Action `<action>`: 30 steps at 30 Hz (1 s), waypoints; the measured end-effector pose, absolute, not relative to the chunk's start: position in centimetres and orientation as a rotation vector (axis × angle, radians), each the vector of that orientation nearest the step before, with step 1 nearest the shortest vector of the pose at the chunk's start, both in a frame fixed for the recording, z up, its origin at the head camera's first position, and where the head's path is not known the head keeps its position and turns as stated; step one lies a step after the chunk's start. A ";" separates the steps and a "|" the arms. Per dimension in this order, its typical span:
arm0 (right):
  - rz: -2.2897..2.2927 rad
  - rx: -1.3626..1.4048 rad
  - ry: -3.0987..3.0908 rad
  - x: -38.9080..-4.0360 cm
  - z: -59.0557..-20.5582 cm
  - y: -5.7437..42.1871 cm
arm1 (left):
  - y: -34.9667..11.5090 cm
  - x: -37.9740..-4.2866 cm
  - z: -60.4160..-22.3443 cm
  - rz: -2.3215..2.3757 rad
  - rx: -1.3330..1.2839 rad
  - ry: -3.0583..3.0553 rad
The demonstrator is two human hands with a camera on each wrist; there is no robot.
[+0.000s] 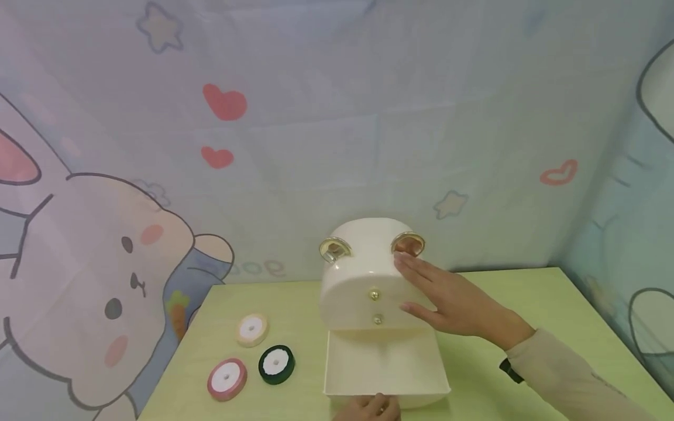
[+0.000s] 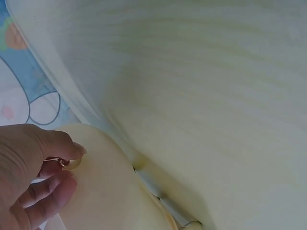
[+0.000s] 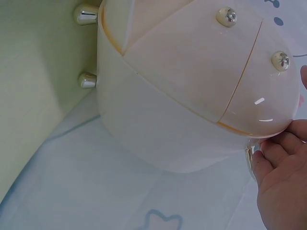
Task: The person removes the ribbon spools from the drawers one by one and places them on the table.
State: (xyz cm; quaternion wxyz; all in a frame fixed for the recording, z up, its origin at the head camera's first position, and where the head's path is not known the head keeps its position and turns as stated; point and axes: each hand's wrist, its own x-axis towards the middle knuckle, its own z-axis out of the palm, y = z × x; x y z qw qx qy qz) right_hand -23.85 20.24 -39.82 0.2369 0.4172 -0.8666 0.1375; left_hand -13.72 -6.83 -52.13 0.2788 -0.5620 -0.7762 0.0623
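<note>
A cream drawer box (image 1: 371,241) with a rounded top stands on the table, with its lowest drawer (image 1: 387,362) pulled out. My left hand (image 1: 367,409) is at the front of that drawer; the left wrist view shows its thumb and fingers pinching a small gold knob (image 2: 74,164). My right hand (image 1: 457,301) rests with extended fingers on the upper right of the box, beside a gold ear-shaped ring (image 1: 409,244). In the right wrist view its fingertips touch the box's edge by the ring. Two gold knobs (image 1: 374,294) sit on the closed fronts above.
Left of the box lie three ribbon rolls: a cream roll (image 1: 252,330), a dark green roll (image 1: 277,364) and a pink roll (image 1: 227,379). A green cloth covers the table (image 1: 500,292). Behind it hangs a printed curtain (image 1: 326,146). Gold feet (image 3: 88,80) support the box.
</note>
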 end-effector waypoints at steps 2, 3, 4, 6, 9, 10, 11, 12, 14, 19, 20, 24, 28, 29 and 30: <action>0.373 1.148 -2.361 -23.9 -39.7 20.2 | -6.9 -13.7 -51.9 0.173 -1.520 -2.105; 0.373 1.149 -2.356 -23.9 -39.7 20.2 | -6.9 -13.7 -51.8 0.181 -1.526 -2.115; 0.369 1.150 -2.352 -23.9 -39.6 20.2 | -6.9 -13.8 -51.7 0.192 -1.535 -2.125; 0.369 1.147 -2.355 -23.9 -39.6 20.2 | -6.9 -13.8 -51.6 0.182 -1.538 -2.137; 0.377 1.146 -2.364 -23.9 -39.5 20.2 | -6.8 -13.8 -51.6 0.127 -1.533 -2.157; 0.380 1.148 -2.366 -23.8 -39.5 20.1 | -6.8 -13.8 -51.7 0.105 -1.531 -2.163; 0.383 1.147 -2.369 -23.8 -39.5 20.1 | -6.8 -13.8 -51.7 0.090 -1.526 -2.165; 0.382 1.146 -2.369 -23.8 -39.6 20.1 | -6.7 -13.8 -51.8 0.084 -1.522 -2.164; 0.384 1.145 -2.371 -23.7 -39.6 20.1 | -6.7 -13.7 -51.9 0.084 -1.516 -2.173; 0.388 1.131 -2.402 -23.6 -39.7 20.2 | -6.5 -13.5 -52.2 0.037 -1.478 -2.226; 0.390 1.127 -2.411 -23.5 -39.8 20.2 | -6.5 -13.4 -52.2 0.018 -1.468 -2.239; 0.382 1.116 -2.421 -23.5 -39.8 20.1 | -6.5 -13.2 -52.2 -0.007 -1.443 -2.256; 0.383 1.110 -2.404 -23.5 -39.7 20.1 | -6.5 -13.5 -52.2 0.022 -1.451 -2.213; 0.387 1.110 -2.405 -23.4 -39.7 20.1 | -6.5 -13.6 -52.2 0.023 -1.455 -2.200; 0.390 1.109 -2.407 -23.4 -39.8 20.0 | -6.6 -13.7 -52.1 0.024 -1.463 -2.188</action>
